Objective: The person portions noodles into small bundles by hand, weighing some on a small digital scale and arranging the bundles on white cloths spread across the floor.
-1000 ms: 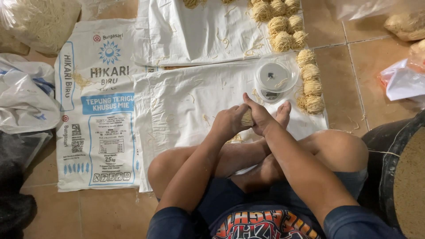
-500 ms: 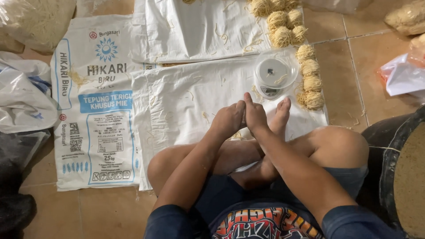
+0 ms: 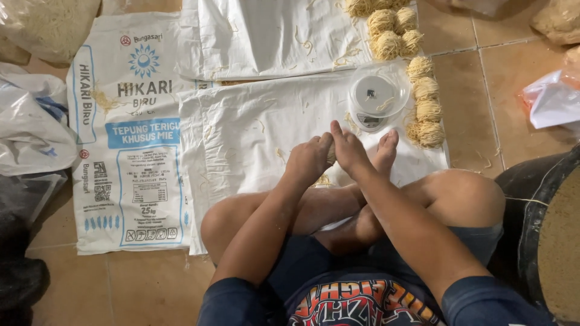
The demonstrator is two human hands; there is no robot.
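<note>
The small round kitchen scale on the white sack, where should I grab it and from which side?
Likely by the base of the scale, under the round platform, from the left over bare sack. Noodle nests crowd its right edge.

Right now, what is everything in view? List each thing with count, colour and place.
noodle nests: about ten, pale yellow, in a line top right beside the scale
scale: one, white and clear, on the white sheet ahead of the hands
white sheets: two, spread on the floor, loose strands on them
flour sack: one, white with blue print, flat at left
plastic bags: white, far left
basin: one, dark, right edge
noodle wad: one, pale, between the hands
left hand: pressed on the wad
right hand: pressed on the wad
</note>
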